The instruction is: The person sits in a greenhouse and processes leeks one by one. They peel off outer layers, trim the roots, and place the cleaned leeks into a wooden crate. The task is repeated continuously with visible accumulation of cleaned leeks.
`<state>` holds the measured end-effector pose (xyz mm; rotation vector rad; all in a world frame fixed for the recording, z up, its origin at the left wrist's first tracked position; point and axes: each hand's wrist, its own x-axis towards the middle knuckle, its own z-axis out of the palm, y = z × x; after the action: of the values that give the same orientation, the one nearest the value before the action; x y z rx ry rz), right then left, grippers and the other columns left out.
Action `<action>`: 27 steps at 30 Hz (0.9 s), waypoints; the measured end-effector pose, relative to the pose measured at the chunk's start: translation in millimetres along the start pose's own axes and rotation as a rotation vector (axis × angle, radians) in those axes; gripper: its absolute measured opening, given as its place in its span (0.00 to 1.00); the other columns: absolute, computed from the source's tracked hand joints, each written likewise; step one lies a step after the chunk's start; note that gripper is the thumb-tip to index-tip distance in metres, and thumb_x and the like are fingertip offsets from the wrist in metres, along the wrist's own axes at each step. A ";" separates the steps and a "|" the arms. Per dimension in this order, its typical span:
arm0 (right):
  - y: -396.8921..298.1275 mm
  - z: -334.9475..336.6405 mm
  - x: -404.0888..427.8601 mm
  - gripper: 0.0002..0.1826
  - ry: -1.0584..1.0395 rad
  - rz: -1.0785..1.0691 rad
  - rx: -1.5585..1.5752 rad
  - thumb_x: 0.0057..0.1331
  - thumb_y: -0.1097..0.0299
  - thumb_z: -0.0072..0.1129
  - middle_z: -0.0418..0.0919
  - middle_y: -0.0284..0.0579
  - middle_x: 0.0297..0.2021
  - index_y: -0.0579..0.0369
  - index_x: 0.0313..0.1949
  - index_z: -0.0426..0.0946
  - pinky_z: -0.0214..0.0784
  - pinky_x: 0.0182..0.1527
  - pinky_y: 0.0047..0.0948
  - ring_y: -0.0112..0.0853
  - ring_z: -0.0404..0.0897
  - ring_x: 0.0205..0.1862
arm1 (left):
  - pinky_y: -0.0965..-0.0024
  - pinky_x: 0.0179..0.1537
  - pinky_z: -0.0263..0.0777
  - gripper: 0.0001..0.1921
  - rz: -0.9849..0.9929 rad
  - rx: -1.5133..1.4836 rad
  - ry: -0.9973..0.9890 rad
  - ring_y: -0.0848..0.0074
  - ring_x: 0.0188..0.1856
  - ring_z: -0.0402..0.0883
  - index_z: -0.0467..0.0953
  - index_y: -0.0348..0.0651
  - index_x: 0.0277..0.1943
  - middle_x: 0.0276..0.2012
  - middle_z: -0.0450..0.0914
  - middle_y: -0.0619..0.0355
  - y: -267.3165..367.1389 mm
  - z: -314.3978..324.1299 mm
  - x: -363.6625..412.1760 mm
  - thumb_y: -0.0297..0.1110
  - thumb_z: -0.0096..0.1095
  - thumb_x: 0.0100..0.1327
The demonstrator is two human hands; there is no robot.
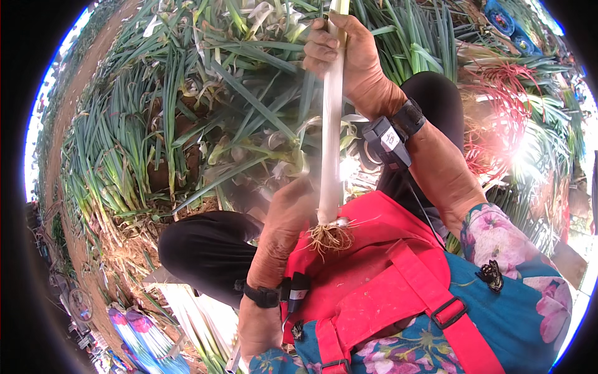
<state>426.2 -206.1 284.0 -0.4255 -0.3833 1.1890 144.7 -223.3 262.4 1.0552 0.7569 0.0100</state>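
Note:
A large Welsh onion (pixel 331 121) stands nearly upright in the picture, its long white shaft bare and a tuft of tan roots (pixel 331 237) at the lower end. High on the shaft, my right hand (pixel 350 56) is wrapped around it. My left hand (pixel 292 201) is blurred beside the shaft's lower part, above the roots; its fingers are largely hidden, and I cannot tell whether it holds anything. Just beyond it lie loose peeled leaves (pixel 299 159), pale at the base and green further out. The roots hang in front of a red apron (pixel 355 271).
Green onions with roots and soil (pixel 112 163) are heaped at the left and ahead. Red ties (pixel 500 117) lie over more onions at the right, near blue rolls (pixel 500 21). White-stemmed onions (pixel 201 318) lie at lower left, beside blue-wrapped bundles (pixel 145 336). Both knees flank the work area.

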 end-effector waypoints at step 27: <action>2.2 -3.1 -3.3 0.11 0.126 0.034 -0.015 0.67 0.58 0.57 0.63 0.27 0.18 0.51 0.38 0.70 0.57 0.25 0.28 0.23 0.64 0.20 | 0.75 0.40 0.75 0.18 0.132 0.107 0.046 0.80 0.35 0.80 0.81 0.32 0.51 0.37 0.84 0.58 33.7 5.0 -39.5 0.40 0.60 0.73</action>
<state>424.9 -208.8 280.0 -0.5188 -0.2777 1.1864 129.3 -223.8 312.2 1.2093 0.7344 0.1085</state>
